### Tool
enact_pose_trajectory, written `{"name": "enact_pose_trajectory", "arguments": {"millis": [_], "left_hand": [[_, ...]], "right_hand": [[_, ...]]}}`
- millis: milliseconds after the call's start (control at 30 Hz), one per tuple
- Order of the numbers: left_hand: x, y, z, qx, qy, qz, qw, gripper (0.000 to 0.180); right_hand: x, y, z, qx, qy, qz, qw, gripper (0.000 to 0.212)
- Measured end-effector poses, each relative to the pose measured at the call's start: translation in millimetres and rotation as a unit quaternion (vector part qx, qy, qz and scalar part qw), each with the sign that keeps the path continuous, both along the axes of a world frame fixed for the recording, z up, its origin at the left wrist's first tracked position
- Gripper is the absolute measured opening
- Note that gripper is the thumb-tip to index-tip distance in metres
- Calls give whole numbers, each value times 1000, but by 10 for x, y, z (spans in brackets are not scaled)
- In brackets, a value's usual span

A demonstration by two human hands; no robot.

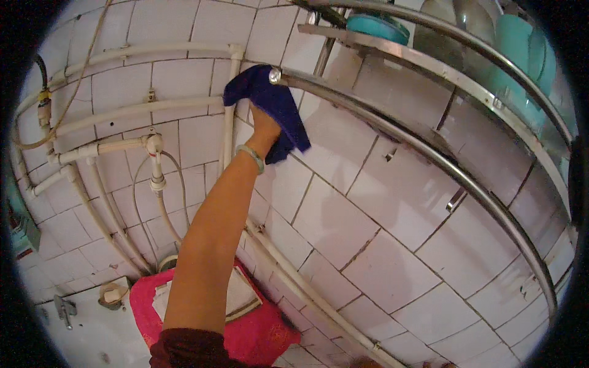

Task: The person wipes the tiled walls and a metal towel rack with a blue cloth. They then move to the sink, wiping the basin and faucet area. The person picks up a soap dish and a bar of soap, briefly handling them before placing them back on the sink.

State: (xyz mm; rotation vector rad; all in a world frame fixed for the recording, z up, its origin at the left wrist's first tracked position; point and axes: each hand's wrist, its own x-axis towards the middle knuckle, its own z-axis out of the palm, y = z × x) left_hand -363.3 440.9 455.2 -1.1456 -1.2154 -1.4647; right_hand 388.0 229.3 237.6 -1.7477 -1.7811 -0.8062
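Observation:
My left arm reaches up from the lower edge, a pale bangle [253, 158] round its wrist. My left hand [265, 126] holds a dark blue cloth [277, 101], which drapes over the fingers and hides them. The cloth is up against the white tiled wall, beside the upright cream pipe [229, 132]. The capped end of a metal rail [275, 76] overlaps the cloth in view; whether they touch I cannot tell. My right hand does not show.
A metal wall shelf [423, 58] with a curved rail [454, 168] spans the upper right, carrying a teal bowl [377, 27] and bottles. Pipes and a valve [153, 144] line the left wall. Below are a white sink [86, 331] with a tap [64, 311] and a red cloth-covered surface [264, 337].

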Motion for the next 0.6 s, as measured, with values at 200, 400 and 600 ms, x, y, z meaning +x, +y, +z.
{"name": "enact_pose_trajectory", "arguments": {"millis": [200,400,600], "left_hand": [[-47,96,-355,5,-158,-10,987,36],[438,406,-1130,-47,-236,9,971,39],[1503,269,-1503,-52,-246,-94,963,55]], "right_hand": [[-26,15,-25,8,18,3,1000,70],[73,-56,25,11,5,-25,1000,68],[-101,-69,65,-12,138,7,990,50]]}}
